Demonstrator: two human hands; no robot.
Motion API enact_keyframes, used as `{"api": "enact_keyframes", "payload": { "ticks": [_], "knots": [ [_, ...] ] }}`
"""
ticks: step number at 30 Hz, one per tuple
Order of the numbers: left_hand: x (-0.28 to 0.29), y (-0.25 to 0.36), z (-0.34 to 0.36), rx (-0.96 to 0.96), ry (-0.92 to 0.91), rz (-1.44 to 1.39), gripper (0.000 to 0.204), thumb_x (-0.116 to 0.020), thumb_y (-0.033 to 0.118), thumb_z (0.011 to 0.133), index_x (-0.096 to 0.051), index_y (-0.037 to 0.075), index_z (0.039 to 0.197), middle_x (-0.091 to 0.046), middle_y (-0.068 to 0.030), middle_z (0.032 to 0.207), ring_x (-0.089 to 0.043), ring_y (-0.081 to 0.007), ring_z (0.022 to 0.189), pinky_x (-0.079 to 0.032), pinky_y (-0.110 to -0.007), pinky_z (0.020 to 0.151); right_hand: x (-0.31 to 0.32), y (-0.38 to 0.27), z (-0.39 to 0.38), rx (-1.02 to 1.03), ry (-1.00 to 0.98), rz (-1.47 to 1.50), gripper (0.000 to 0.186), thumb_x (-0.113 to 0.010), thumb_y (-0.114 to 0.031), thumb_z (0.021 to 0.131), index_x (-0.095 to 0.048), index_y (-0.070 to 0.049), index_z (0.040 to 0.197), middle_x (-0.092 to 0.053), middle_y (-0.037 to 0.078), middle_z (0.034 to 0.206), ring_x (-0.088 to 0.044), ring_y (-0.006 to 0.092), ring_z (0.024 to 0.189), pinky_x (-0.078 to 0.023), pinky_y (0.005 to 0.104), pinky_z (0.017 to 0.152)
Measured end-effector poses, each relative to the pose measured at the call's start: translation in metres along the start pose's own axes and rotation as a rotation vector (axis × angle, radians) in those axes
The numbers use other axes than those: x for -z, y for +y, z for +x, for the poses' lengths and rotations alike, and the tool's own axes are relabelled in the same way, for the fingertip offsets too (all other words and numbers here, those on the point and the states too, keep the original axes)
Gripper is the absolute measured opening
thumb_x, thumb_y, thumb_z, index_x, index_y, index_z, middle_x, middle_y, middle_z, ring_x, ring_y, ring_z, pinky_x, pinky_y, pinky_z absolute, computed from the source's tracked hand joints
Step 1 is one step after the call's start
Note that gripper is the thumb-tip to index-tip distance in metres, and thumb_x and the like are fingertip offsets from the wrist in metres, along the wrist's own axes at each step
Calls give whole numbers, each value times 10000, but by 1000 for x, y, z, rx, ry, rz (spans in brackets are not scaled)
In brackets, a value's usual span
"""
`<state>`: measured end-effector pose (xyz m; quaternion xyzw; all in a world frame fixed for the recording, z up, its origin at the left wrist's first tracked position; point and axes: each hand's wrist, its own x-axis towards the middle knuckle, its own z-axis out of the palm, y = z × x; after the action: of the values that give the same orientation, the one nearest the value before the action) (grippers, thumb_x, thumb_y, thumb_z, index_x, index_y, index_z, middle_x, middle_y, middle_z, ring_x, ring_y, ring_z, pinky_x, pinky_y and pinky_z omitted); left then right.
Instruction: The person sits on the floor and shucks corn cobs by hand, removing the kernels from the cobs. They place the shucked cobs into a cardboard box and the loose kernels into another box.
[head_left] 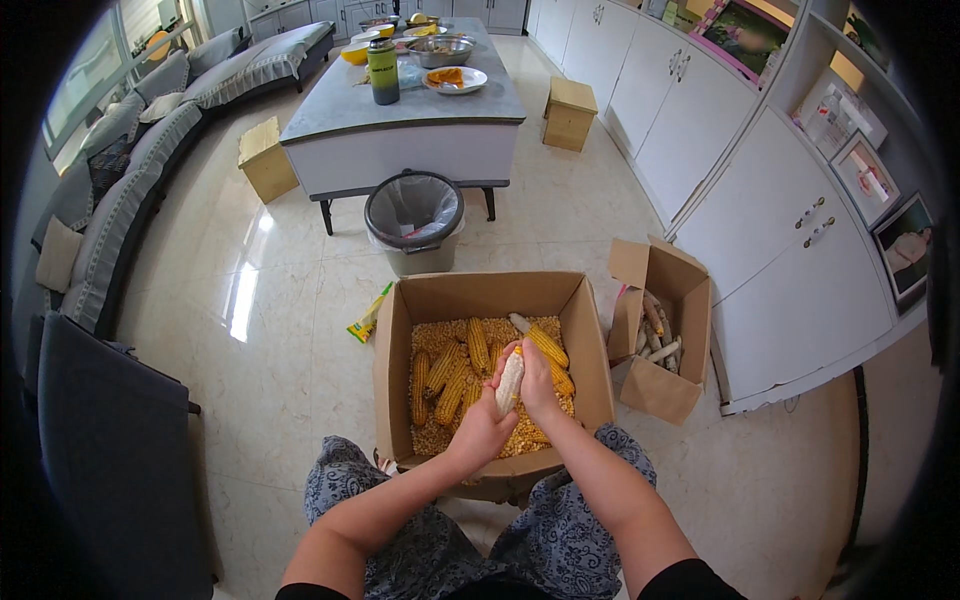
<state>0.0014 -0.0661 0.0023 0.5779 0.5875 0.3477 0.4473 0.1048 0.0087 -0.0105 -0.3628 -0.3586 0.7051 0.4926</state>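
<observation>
Between my hands is a corn cob (pixel 509 385), mostly bare and white, with a few yellow kernels at its far tip. My left hand (pixel 482 428) is wrapped round its near end. My right hand (pixel 538 382) closes on its upper right side, though some of its fingers are hidden. Below them stands a large open cardboard box (pixel 394 375) between my knees. Loose yellow kernels (pixel 432 438) cover its bottom, and several unshelled ears of corn (pixel 450 396) lie on top. One ear (pixel 546 345) by my right hand has a pale bare end.
A smaller cardboard box (pixel 692 300) with several stripped cobs (pixel 661 345) stands to the right. Beyond the large box are a lined trash bin (pixel 413 255) and a table (pixel 330 110) with bowls. A yellow-green packet (pixel 370 312) lies at left; white cabinets (pixel 790 250) line the right.
</observation>
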Motion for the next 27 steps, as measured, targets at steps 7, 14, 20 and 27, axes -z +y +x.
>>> {"api": "enact_keyframes", "payload": {
  "ticks": [7, 14, 20, 27],
  "knots": [
    [7, 3, 1, -42, 12, 135, 505, -549, 147, 763, -344, -121, 1139, -562, -314, 800, -564, -446, 799, -457, -461, 693, -4, -7, 2, 8, -7, -105, 305, -393, -335, 938, -457, -43, 881, -510, 55, 674, -550, 149, 524, -475, 272, 513],
    [5, -6, 3, -15, -36, -144, 551, -543, 147, 768, -329, -130, 1194, -569, -265, 843, -599, -360, 798, -467, -377, 709, 1, -3, 2, 2, -76, -102, 235, -429, -279, 914, -422, -45, 935, -524, 77, 749, -559, 154, 589, -475, 273, 567],
    [6, -6, 4, 35, -85, -168, 614, -541, 150, 773, -283, -124, 1258, -563, -261, 870, -598, -346, 821, -463, -355, 723, 11, 3, 3, 35, -123, -159, 194, -388, -219, 905, -385, -43, 986, -507, 77, 782, -562, 159, 628, -478, 282, 588],
    [5, 2, 5, -31, 22, 187, 474, -569, 174, 761, -362, -70, 1111, -575, -288, 786, -577, -432, 756, -463, -471, 664, 5, -1, 3, 66, -44, -67, 233, -362, -260, 934, -426, -35, 930, -505, 73, 742, -557, 158, 587, -465, 274, 568]
  ]
}}
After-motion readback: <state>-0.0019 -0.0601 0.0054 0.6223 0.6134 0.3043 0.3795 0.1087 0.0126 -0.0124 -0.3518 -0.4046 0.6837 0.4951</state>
